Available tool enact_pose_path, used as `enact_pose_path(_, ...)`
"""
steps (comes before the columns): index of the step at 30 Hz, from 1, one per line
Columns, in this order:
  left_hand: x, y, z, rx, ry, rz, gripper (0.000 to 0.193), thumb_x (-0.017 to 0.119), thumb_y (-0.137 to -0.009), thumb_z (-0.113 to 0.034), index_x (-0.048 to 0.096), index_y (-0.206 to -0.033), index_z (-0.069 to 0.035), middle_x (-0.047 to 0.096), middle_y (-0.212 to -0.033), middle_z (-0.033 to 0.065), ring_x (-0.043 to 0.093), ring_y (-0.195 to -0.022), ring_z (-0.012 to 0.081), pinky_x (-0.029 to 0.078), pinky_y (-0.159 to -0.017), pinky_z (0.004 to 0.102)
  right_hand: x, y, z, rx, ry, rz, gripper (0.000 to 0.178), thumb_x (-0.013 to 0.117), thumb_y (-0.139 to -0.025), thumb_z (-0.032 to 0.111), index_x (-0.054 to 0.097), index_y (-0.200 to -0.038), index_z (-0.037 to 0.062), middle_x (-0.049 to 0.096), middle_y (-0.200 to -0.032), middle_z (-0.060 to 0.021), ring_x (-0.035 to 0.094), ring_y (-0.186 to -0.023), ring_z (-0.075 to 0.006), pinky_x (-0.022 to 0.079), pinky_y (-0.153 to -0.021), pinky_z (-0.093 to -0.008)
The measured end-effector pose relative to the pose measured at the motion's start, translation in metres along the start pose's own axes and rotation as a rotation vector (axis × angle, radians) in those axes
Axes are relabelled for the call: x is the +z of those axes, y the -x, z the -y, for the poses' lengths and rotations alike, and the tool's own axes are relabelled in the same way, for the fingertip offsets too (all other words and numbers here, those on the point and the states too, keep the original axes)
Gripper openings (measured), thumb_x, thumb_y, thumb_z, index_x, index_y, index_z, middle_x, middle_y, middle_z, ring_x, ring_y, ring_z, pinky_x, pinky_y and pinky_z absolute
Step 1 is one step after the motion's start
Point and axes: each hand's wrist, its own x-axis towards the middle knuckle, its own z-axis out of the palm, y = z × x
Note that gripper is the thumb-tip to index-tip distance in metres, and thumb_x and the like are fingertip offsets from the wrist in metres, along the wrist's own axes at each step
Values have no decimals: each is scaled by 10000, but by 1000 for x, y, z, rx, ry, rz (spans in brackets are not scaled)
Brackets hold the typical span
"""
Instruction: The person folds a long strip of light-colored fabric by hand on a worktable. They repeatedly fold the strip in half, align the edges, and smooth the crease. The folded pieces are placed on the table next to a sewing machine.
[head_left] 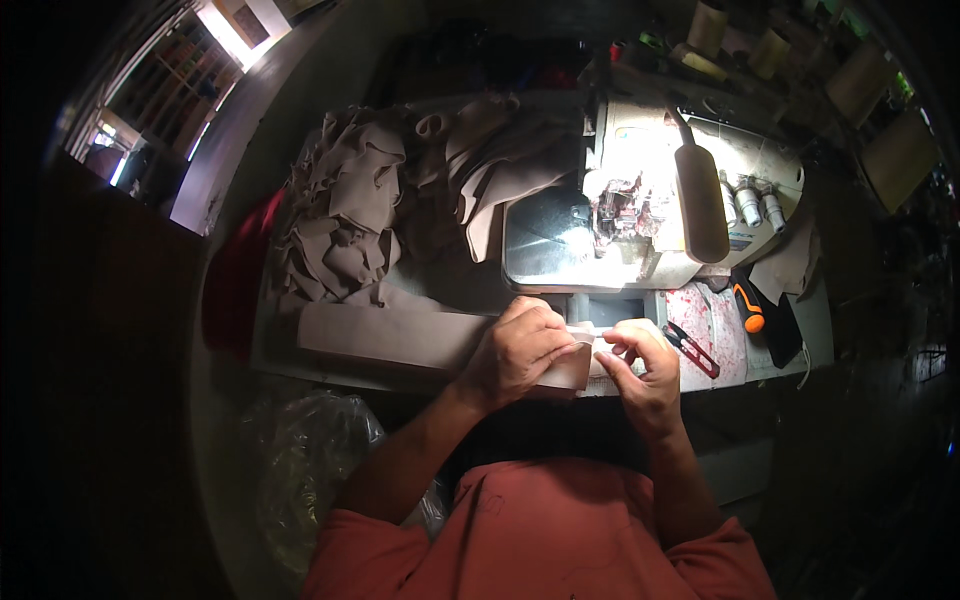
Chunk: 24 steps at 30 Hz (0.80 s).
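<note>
At the table's front edge, my left hand is closed on the right end of a long beige strip of fabric or leather. The strip stretches to the left along the table, and its short end hangs below my fingers. Close to that end, my right hand has thumb and forefinger drawn together in a pinch. A small pale bit shows between the two hands, but what the right fingers hold is too small to make out. Just beyond both hands stands a white sewing machine, brightly lit by its lamp.
Red-handled thread snips lie right of my right hand, with an orange-and-black handled tool farther right. Heaped beige pieces cover the back left of the table. A clear plastic bag hangs below, front left. Thread cones stand behind.
</note>
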Motion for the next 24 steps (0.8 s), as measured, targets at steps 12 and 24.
enact_pose_path(12, -40, 59, -30, -838, 1517, -781, 548, 373, -868, -435, 353, -1227, -21, 400, -1248, 123, 374, -1161, 271, 352, -934, 391, 17, -11, 49, 398, -737, 103, 59, 526, -800, 0, 529, -858, -9, 570, -764, -39, 546, -671, -89, 440, -647, -198)
enact_pose_path(24, -52, 14, -49, -133, -506, 152, 586, 483, -835, -301, 281, -1260, 47, 310, -1299, 214, 272, -1234, 313, 240, -997, 414, 24, -10, 38, 566, -1020, 181, 218, 465, -867, 141, 527, -990, -28, 579, -871, -65, 557, -747, -101, 451, -680, -217)
